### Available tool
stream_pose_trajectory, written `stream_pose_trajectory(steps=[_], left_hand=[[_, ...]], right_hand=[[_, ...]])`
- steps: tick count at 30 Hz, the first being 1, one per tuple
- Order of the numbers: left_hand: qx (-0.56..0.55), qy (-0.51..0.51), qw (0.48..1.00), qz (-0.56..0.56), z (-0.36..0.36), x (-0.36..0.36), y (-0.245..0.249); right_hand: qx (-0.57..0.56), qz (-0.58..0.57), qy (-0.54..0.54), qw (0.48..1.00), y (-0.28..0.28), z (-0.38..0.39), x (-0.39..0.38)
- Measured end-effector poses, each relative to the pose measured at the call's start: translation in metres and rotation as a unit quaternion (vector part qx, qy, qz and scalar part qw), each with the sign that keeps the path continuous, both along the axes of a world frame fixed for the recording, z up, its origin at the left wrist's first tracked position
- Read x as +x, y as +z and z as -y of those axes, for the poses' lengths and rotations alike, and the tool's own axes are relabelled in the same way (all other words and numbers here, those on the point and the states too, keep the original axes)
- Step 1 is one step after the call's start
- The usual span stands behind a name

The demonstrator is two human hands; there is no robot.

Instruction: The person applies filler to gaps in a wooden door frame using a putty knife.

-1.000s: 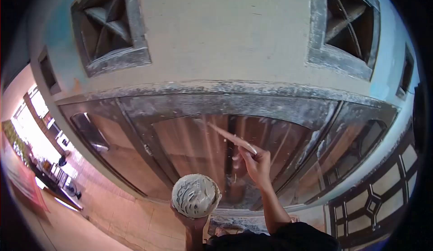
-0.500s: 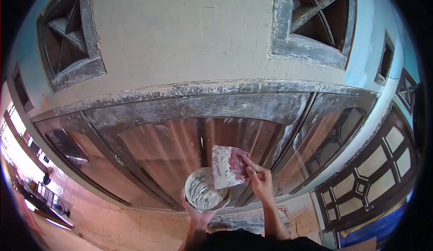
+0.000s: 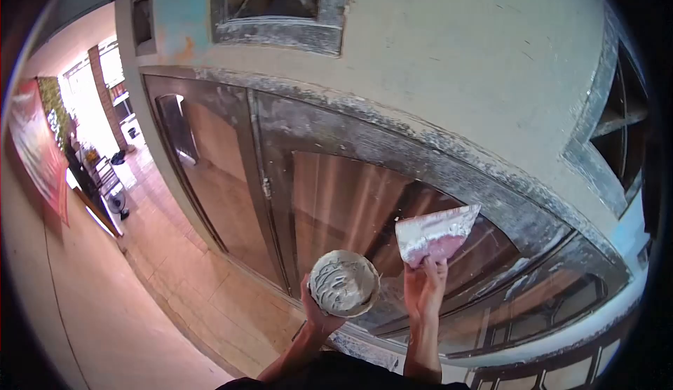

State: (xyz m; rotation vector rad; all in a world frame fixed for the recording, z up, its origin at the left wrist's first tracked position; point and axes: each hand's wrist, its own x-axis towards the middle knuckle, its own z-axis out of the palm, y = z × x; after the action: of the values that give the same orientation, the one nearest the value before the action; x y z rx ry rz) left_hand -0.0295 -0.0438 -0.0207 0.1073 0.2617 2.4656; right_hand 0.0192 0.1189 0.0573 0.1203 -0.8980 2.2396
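Observation:
A round bowl (image 3: 343, 284) of grey-white paste, its surface ridged, is held from below and the left by my left hand (image 3: 317, 315). To its right, my right hand (image 3: 426, 283) is closed on the pink grip side of a wide scraper (image 3: 438, 234). White paste coats much of the blade, whose long edge faces up toward the window. Scraper and bowl are apart. Behind them is a glass pane (image 3: 336, 186) in a worn, dark wooden frame (image 3: 270, 172).
Above the frame runs a beige plastered wall (image 3: 449, 60) with crossed-bar vents (image 3: 280, 36) at both sides. A tiled floor (image 3: 210, 285) stretches left to a fan (image 3: 118, 202) and a bright doorway. A patterned grille (image 3: 547, 374) stands at lower right.
The view has turned left, showing more of the floor and doorway. My right hand has moved the scraper away from the bowl's rim and turned its blade upward. My left hand still holds the bowl.

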Motion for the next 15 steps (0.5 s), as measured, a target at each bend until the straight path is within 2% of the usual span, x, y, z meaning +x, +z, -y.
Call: stream_pose_trajectory(steps=[1,3,6,8,9,11,15], left_hand=[[0.085,-0.028,0.995,0.049,0.013,-0.009,-0.009],[0.066,0.002,0.996,0.064,0.028,-0.012,-0.019],[0.024,0.074,0.996,0.053,0.047,-0.014,-0.024],[0.021,0.100,0.993,0.051,0.056,-0.011,-0.022],[0.015,0.119,0.991,0.052,0.061,-0.010,-0.021],[0.017,0.133,0.989,0.063,0.074,-0.009,-0.030],[0.028,0.177,0.978,0.109,0.095,-0.007,-0.026]], right_hand=[[0.004,-0.015,0.011,1.000,-0.006,0.011,-0.019],[0.030,-0.020,0.026,0.999,-0.001,0.024,-0.055],[0.079,0.032,0.026,0.996,0.018,0.050,-0.101],[0.156,0.042,0.026,0.987,0.015,0.060,-0.139],[0.159,0.040,0.031,0.986,0.014,0.067,-0.157],[0.141,-0.018,0.108,0.984,0.014,0.085,-0.188],[0.117,0.024,0.110,0.987,0.042,0.135,-0.240]])
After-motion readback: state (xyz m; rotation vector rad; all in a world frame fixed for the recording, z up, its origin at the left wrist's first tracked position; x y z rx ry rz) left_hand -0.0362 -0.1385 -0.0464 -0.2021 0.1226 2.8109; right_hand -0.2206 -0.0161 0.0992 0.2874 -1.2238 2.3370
